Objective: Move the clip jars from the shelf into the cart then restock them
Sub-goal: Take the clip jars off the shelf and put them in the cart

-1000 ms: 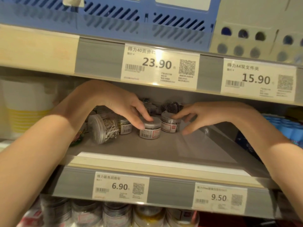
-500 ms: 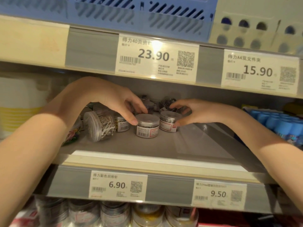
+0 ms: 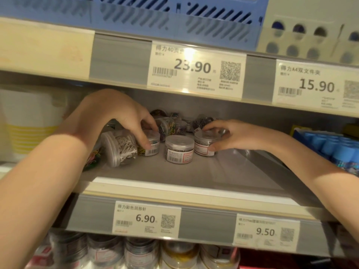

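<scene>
Both hands have closed in: the left hand (image 3: 124, 121) now pinches a colored-clip jar (image 3: 150, 143), the right hand (image 3: 229, 135) curls round another jar (image 3: 205, 143). Between their fingers stands a third jar (image 3: 179, 149). Lifting straight up should spare its neighbors. Rear jars blur; no cart shows.

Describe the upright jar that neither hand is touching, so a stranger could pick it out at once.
Find the grey shelf above the 6.90 price tag. Near its middle, three small clear jars stand in a row between the left hand and the right hand. The untouched jar is the centre one, nearest the front edge, with a barcode label facing out; the jars either side are each gripped by a hand.
</scene>
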A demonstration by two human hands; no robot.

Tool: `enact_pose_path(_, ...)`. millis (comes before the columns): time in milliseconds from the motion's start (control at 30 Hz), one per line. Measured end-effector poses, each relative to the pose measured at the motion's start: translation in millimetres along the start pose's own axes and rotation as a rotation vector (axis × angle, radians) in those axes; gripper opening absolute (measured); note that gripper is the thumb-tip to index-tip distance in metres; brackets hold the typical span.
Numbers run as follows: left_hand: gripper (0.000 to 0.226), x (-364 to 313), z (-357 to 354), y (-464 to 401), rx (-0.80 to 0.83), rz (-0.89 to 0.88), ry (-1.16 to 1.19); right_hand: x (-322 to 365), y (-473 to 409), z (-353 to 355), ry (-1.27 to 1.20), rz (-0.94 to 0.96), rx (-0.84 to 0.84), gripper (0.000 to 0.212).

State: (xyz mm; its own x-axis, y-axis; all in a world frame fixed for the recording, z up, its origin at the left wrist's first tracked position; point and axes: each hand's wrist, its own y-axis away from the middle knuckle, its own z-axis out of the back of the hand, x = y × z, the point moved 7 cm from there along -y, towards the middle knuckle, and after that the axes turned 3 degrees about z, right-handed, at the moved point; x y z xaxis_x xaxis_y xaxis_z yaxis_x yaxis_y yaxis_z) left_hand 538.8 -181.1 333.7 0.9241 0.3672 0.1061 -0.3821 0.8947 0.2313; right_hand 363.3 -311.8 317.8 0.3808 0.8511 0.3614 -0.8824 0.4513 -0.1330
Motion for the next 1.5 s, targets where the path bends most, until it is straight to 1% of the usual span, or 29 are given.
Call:
enact_pose_path(133, 0.075, 1.7, -0.8, -2.2, -0.005, 0.003, -0.016, 9.0, 3.7, 15.1, -0.046, 0.035, -0.115, 0.053)
enact_pose_path(200, 0.075, 1.0, -0.7, -3.5, -0.011, -0.005, -0.014, 13.4, 7.3, 22.2, -0.114, 0.047, -0.169, 0.056)
enact_pose_path(267, 0.075, 0.7, -0.5, -4.8, -0.018, -0.009, -0.013, 19.0, 10.1, 25.6, -0.206, 0.078, -0.195, 0.052)
enact_pose_path(367, 0.075, 0.3, -0.2, -6.4, -0.026, -0.007, -0.010, 25.8, 9.6, 24.3, -0.313, 0.105, -0.189, 0.048)
enact_pose_path(467, 0.076, 0.6, 0.1, -7.1, -0.032, -0.002, -0.015, 34.6, 7.8, 19.6, -0.348, 0.146, -0.145, 0.040)
enact_pose_path(567, 0.077, 1.3, -0.2, -7.6, -0.029, 0.003, -0.024, 43.5, 4.4, 13.3, -0.361, 0.169, -0.091, 0.042)
enact_pose_path(733, 0.075, -0.5, -0.7, -5.9, -0.022, -0.006, -0.013, 52.7, -4.0, 3.5, -0.319, 0.141, -0.010, 0.043)
enact_pose_path(767, 0.075, -1.1, -0.5, -5.7, -0.023, -0.007, -0.014, 55.3, -5.5, 2.5, -0.301, 0.134, 0.015, 0.046)
enact_pose_path(833, 0.074, -2.0, -0.1, -5.9, -0.031, -0.006, -0.024, 62.3, -8.2, 1.4, -0.238, 0.119, 0.075, 0.058)
enact_pose_path(900, 0.072, -2.5, 0.7, -6.6, -0.044, -0.001, -0.031, 72.9, -10.7, 1.0, -0.117, 0.130, 0.135, 0.069)
enact_pose_path(1000, 0.074, -2.5, 0.2, -7.8, -0.039, -0.004, -0.027, 89.4, -18.5, 3.0, 0.154, 0.167, 0.154, 0.075)
enact_pose_path(1067, 0.074, -2.3, -0.6, -8.0, -0.032, -0.006, -0.025, 95.5, -26.3, 0.4, 0.208, 0.145, 0.190, 0.072)
enact_pose_path(1167, 0.075, -3.2, -0.8, -9.0, -0.033, -0.010, -0.030, 96.6, -34.2, -11.7, 0.132, 0.037, 0.321, 0.060)
enact_pose_path(1200, 0.075, -3.4, -0.5, -9.1, -0.037, -0.011, -0.033, 95.9, -36.2, -14.8, 0.138, 0.019, 0.341, 0.056)
enact_pose_path(1333, 0.074, -3.3, 0.2, -9.0, -0.051, -0.011, -0.038, 94.2, -42.9, -23.7, 0.154, 0.035, 0.326, 0.047)
enact_pose_path(1500, 0.074, -3.9, -0.4, -8.7, -0.054, -0.011, -0.048, 97.5, -41.2, -24.0, 0.086, 0.085, 0.292, 0.044)
